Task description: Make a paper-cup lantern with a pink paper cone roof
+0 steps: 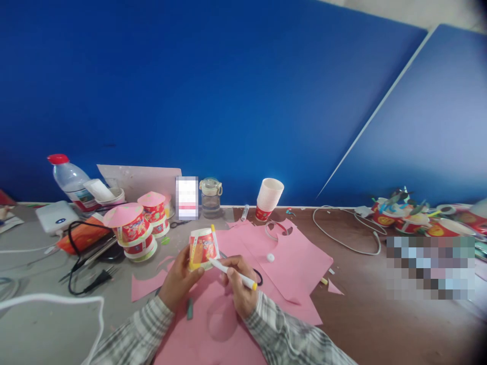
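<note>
My left hand (180, 279) is closed round a small red-and-white printed paper cup (207, 244) with yellow bands along its edges. Between the fingers of my right hand (239, 286) is a white marker (243, 278) with a yellow end, its tip at the lower part of the cup; whether it touches cannot be made out. Beneath both hands lie sheets of pink paper (236, 329), with a small dark green piece (189, 309) on them. A dark ring, perhaps a scissors handle (259, 277), shows partly beside my right hand.
Pink-topped cup models (127, 223) stand at left near a black plug cable (101, 281). Behind are a glass jar (210, 197), a phone (186, 197) and stacked paper cups (270, 195). A white cable (344, 241) and several supply-filled cups (395, 215) are at right. A blue partition (228, 101) closes the back.
</note>
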### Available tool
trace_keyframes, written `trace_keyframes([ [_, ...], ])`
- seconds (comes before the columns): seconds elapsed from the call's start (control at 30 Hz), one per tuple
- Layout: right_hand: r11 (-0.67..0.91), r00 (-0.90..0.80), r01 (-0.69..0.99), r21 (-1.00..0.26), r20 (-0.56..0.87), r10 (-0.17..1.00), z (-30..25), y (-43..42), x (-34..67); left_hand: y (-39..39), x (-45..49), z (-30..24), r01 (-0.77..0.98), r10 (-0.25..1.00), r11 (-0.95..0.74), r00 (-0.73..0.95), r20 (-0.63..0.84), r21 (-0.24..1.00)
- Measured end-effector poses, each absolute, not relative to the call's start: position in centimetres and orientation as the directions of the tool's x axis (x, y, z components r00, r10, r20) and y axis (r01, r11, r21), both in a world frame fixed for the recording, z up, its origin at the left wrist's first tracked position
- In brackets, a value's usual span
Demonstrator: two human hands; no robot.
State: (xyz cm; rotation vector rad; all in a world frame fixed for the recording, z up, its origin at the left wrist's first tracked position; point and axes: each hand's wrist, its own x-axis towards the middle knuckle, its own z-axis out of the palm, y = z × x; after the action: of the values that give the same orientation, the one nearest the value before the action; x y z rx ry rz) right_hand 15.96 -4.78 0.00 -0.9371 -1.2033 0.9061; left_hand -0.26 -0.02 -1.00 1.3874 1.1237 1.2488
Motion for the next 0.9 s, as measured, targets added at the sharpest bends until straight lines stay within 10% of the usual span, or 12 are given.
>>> trace_keyframes([
  [0.9,0.398,0.273,-0.067,-0.915,0.367,0.889,0.3,-4.1,16.1,-0.4,0.1,0.1,-0.049,0.994,-0.089,0.052,0.092,0.995],
])
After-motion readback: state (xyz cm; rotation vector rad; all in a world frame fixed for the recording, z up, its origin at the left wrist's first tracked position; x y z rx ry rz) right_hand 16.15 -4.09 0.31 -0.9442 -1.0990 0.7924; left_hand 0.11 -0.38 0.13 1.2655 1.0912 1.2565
